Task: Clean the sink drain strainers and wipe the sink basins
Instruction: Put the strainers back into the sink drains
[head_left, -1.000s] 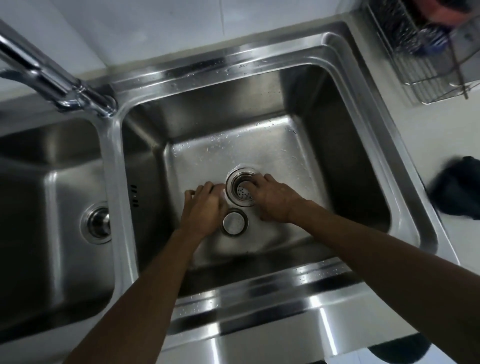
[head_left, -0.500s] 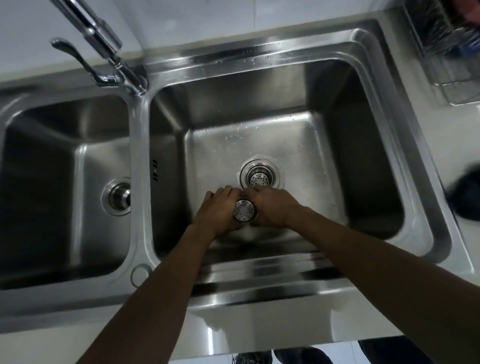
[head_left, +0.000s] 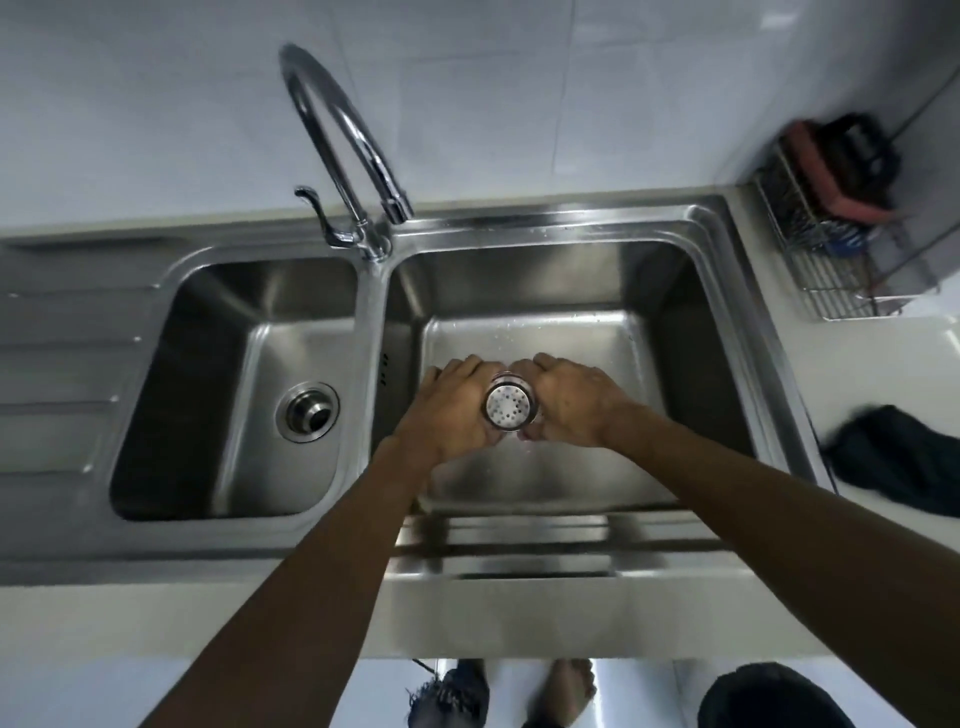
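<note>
Left basin (head_left: 208, 395): strainer (head_left: 307, 411) seated in its drain.
Left hand (head_left: 451, 410): curled against the basket's left side.
Basket (head_left: 510, 406): held up between both hands over the right basin (head_left: 675, 338), perforated base facing the camera.
Right hand (head_left: 571, 405): gripping its right side.

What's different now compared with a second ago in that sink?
A second ago the strainer basket sat in the right basin's drain with the right hand on it. Now both hands, left hand too, hold it lifted between them, perforated bottom up. The left basin's drain strainer stayed seated; the faucet and dark cloth did not move.
</note>
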